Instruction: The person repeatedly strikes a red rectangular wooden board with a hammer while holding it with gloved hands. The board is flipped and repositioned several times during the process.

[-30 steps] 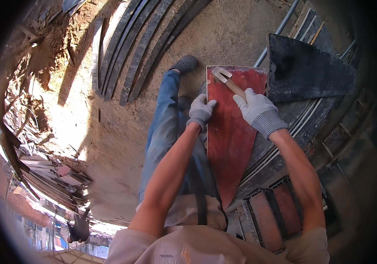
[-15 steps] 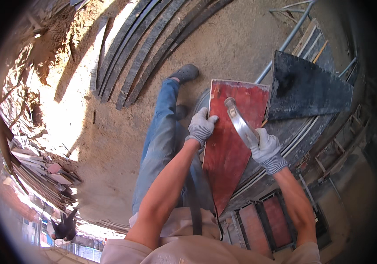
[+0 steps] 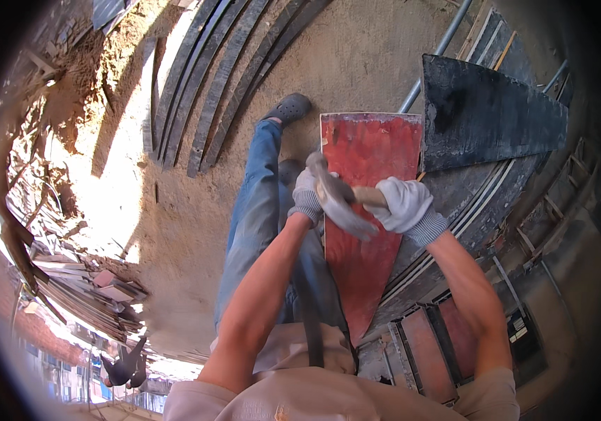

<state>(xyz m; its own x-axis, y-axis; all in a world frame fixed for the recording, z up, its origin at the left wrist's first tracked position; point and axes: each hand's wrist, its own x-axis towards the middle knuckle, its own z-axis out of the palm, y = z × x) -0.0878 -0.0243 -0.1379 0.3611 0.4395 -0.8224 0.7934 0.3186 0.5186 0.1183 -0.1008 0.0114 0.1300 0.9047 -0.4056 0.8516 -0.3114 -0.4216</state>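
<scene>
right hand [image 3: 403, 203] gripping hammer [image 3: 341, 199], red panel [image 3: 367, 210]

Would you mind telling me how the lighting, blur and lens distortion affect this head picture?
Head view: hard sunlight blows out the ground at left; the hammer head in the right hand is motion-smeared, while the red panel and left hand stay fairly sharp; fisheye bends the curved strips and pipe, with a dark vignette at the rim.
</scene>
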